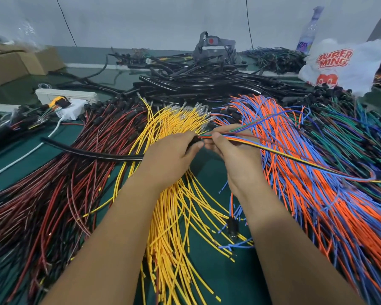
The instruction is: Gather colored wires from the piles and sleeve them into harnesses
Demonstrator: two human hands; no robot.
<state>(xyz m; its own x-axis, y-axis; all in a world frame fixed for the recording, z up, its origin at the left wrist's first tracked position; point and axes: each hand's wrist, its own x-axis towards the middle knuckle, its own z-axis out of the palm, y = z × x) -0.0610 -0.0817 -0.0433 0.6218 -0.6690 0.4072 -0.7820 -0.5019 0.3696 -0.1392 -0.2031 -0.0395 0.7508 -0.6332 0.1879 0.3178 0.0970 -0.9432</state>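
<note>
Wires [262, 146] of mixed colours enter a black sleeve [92, 153]; left hand [172, 155] grips the sleeve, right hand [233, 155] pinches the wires

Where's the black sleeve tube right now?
In the left hand, the black sleeve trails left over the red wires, beside the yellow pile.

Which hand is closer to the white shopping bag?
The right hand. It holds a bunch of colored wires on the side where the white bag sits, far right at the back. The left hand grips a black tube, farther from the bag.
</note>
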